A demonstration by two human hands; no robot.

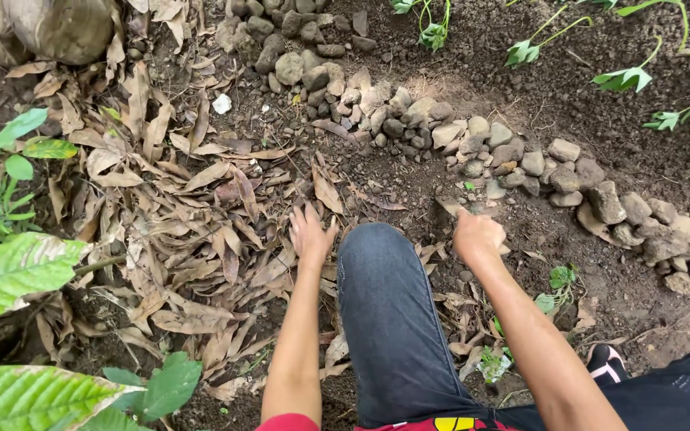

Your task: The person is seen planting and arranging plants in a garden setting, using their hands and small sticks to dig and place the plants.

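The person kneels on the ground, with one knee point(385, 303) in dark jeans between the two arms. The left hand point(311, 235) lies flat on the dry leaves point(193, 231), fingers together and stretched toward the far side; it clamps on nothing. The right hand point(477, 237) is closed around a thin flat piece point(450, 206), maybe a dry leaf or a small tool, I cannot tell which. This piece sits just near the stone row point(521, 160), at the right of the knee.

The long axis of the piece runs from the hand toward the far left, and its free end points to the far left, at the soil point(409, 179) before the stones. It lies low, almost flat to the ground.

What could go wrong, in my judgement: the piece looks thin, so if the hand presses it hard in the soil it can bend or break. The stones are loose and close, so a wide move of the right hand can knock them out of the row. The leaves under the left hand can slip, and then the person, who leans forward, may lose balance. Small green plants point(557, 287) grow near the right arm and can be crushed by it.
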